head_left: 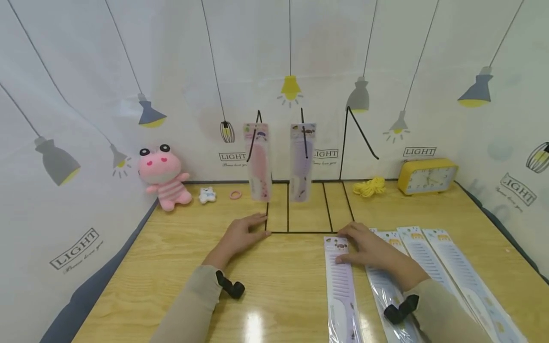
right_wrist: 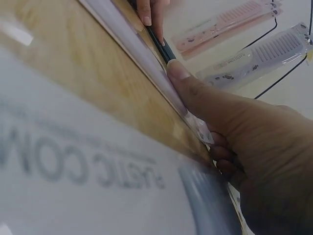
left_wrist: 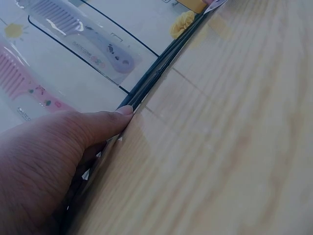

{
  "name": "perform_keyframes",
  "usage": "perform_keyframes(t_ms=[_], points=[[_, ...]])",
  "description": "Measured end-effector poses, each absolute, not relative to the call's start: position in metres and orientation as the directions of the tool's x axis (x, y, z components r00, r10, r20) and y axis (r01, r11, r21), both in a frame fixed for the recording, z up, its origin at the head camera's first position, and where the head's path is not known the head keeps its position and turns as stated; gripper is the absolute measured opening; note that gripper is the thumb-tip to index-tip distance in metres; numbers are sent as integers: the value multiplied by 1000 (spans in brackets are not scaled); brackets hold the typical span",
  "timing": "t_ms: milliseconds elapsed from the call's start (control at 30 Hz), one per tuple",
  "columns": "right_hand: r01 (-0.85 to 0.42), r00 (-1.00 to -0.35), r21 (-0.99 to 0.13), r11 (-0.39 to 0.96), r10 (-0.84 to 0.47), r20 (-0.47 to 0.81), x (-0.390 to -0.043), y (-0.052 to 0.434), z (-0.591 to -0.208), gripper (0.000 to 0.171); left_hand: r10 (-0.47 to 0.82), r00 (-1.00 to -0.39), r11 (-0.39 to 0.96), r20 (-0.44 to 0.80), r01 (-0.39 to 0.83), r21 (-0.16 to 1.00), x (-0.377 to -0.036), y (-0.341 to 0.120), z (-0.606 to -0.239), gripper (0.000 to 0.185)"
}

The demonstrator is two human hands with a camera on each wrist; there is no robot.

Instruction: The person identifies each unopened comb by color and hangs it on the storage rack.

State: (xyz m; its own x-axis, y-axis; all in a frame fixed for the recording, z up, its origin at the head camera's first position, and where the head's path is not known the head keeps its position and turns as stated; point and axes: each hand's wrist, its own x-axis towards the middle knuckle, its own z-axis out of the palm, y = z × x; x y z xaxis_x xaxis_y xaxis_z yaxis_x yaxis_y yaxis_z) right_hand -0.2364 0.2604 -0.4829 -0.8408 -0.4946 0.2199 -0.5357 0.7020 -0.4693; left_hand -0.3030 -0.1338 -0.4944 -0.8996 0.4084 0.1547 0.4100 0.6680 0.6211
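A black wire rack (head_left: 288, 214) stands at the middle back of the table. From it hang a packaged pink comb (head_left: 259, 164) and a packaged purple comb (head_left: 303, 164). My left hand (head_left: 244, 234) rests at the rack's front left corner, its thumb (left_wrist: 110, 122) and fingers touching the wire. Near the front right corner, my right hand (head_left: 371, 247) holds the top end of another packaged purple comb (head_left: 340, 290), its thumb (right_wrist: 195, 93) over the package. Part of the finger contact is hidden. Several packaged blue combs (head_left: 429, 257) lie under and beside my right forearm.
Along the back are a pink plush toy (head_left: 165, 176), a small white bear figure (head_left: 208, 195), a pink ring (head_left: 235, 195), a bundle of yellow cord (head_left: 370, 187) and a yellow clock (head_left: 428, 176). A lamp-print backdrop (head_left: 180, 62) surrounds the wooden table.
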Motion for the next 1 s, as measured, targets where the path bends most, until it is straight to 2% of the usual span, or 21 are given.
perform_keyframes(t_ms=[200, 333, 467, 600, 733, 800, 867, 1000], points=[[-453, -877, -557, 696, -461, 138, -236, 259, -483, 72, 411, -901, 665, 139, 401, 630, -302, -135, -493, 58], [-448, -879, -621, 643, -442, 177, -238, 261, -486, 45, 403, -904, 675, 141, 398, 621, -302, -136, -490, 58], [-363, -909, -772, 522, -382, 169, -238, 265, -487, 23, 397, -909, 682, 125, 383, 623, -302, -137, -490, 58], [-207, -962, -881, 425, -254, 103, -237, 270, -486, 29, 399, -910, 684, 110, 376, 625, -302, -138, -490, 58], [-91, -990, -933, 347, -129, 49, -238, 272, -479, 38, 402, -908, 684, 120, 384, 619, -303, -137, -489, 58], [-46, -995, -964, 263, -95, 21, -238, 272, -473, 39, 402, -907, 685, 126, 389, 616, -303, -136, -489, 57], [-34, -996, -993, 115, -88, 24, -238, 271, -466, 33, 401, -908, 687, 126, 389, 614, -303, -136, -488, 57], [-115, -981, -966, -233, -126, 148, -233, 266, -443, 11, 405, -904, 682, 136, 398, 614, -302, -134, -489, 56]])
